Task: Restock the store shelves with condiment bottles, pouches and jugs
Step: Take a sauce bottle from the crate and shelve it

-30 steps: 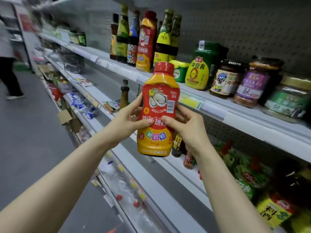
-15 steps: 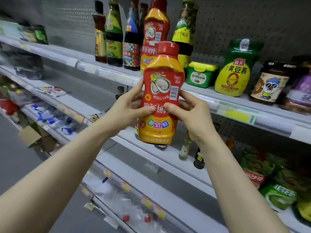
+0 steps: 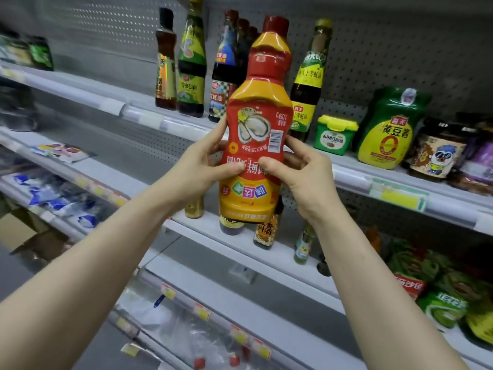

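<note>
I hold a red and yellow oyster sauce squeeze bottle [image 3: 256,124] upright in both hands, its label mirrored and barcode facing me. My left hand [image 3: 205,161] grips its left side, thumb across the label. My right hand [image 3: 301,169] grips the right side the same way. The bottle hangs in front of the upper shelf [image 3: 354,180], apart from it. Directly behind it on that shelf stands a matching red-capped bottle [image 3: 274,36], mostly hidden.
Dark glass sauce bottles [image 3: 192,62] line the upper shelf at left. A green tub [image 3: 334,134], a green and yellow pouch [image 3: 386,134] and jars [image 3: 437,153] stand at right. Small bottles [image 3: 265,233] and green packets [image 3: 426,276] sit on lower shelves.
Both hands have raised the bottle from chest height up in front of the upper shelf. My view has swung right and closer to the shelves.
</note>
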Motion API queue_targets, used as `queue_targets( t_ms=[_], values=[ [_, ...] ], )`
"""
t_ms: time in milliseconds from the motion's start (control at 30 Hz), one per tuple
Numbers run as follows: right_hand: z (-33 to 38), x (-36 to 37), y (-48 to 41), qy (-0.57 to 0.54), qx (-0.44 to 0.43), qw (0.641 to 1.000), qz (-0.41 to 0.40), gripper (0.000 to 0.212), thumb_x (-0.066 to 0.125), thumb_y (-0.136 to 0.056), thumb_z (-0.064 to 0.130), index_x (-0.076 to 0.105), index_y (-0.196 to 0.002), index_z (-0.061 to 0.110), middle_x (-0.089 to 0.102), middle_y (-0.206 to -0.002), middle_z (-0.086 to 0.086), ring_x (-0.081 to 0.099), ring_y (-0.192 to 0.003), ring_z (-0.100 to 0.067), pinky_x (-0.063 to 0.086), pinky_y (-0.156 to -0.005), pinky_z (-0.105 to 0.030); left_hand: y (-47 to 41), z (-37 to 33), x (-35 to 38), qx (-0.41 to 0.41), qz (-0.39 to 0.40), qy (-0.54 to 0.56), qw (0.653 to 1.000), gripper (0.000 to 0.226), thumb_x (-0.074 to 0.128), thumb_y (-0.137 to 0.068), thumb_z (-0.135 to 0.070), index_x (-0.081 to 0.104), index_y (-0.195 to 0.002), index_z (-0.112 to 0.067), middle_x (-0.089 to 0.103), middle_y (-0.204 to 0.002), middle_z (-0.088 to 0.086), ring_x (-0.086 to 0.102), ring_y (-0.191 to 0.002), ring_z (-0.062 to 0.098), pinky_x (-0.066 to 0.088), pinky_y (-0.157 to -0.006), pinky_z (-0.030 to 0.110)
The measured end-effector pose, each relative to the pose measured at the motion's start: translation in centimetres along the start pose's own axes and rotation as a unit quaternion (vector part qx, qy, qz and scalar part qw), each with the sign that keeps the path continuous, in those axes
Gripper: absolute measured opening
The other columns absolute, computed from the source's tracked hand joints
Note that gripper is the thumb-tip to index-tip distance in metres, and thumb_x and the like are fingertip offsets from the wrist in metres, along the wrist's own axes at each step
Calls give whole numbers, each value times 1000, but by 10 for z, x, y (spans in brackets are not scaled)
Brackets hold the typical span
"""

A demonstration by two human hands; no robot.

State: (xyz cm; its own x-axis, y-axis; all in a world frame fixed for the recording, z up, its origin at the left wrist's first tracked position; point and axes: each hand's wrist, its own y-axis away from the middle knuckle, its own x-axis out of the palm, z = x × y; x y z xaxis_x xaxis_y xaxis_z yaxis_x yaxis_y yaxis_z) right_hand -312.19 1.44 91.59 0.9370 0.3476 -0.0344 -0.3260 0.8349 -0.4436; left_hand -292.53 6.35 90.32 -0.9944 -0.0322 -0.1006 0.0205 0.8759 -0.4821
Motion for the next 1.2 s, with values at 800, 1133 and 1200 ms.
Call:
queue_targets(
  t_ms=[800, 1133, 1200],
  values=[
    [35, 48, -126, 63, -114, 977, -170, 76, 84, -75, 12, 52, -143, 8, 70, -126, -9, 70, -112, -19, 60, -83, -32, -164, -11, -88, 131, 55, -1, 990, 64, 80, -74, -21, 57, -134, -15, 71, -112, -9, 69, -102, 4, 57, -79, 20],
    [24, 52, -153, 108, -98, 963, -227, 74, 83, -79, 9, 51, -146, 12, 70, -126, -7, 69, -112, -15, 61, -83, -31, -206, 10, -97, 136, 106, 4, 985, 61, 77, -81, -16, 56, -139, -17, 70, -117, -8, 68, -104, 2, 57, -83, 20],
    [25, 50, -155, 107, -95, 961, -236, 75, 83, -78, 9, 51, -146, 12, 70, -126, -7, 70, -111, -16, 61, -82, -31, -212, 12, -95, 136, 112, 8, 984, 61, 77, -82, -16, 56, -139, -17, 70, -118, -6, 68, -105, 3, 57, -84, 22]
  ],
)
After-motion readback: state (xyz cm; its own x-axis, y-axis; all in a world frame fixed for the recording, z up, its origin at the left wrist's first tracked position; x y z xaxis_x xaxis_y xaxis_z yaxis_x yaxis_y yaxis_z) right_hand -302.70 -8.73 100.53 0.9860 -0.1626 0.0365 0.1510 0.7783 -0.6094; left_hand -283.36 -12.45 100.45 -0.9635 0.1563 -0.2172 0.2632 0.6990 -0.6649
